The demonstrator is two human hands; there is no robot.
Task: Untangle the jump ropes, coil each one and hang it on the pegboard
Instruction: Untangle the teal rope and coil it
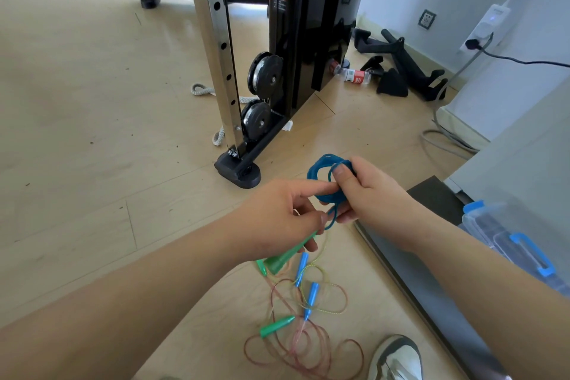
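A blue jump rope (320,176) is wound into a small coil held up over the floor. My right hand (367,194) grips the coil's right side, thumb across the strands. My left hand (277,219) pinches the loose blue strand just below the coil and holds a green handle (287,256) against its palm. Below on the floor lie tangled ropes: a reddish rope (296,348) in loops, a yellow-green rope (333,296), two blue handles (311,299) and another green handle (276,325). No pegboard is in view.
A black and chrome cable machine (271,77) stands ahead on the wooden floor. A plastic bottle (354,75) and black grips lie by the wall. A clear bin with blue clips (505,234) sits at right beside a dark mat. My shoe (398,358) is at the bottom.
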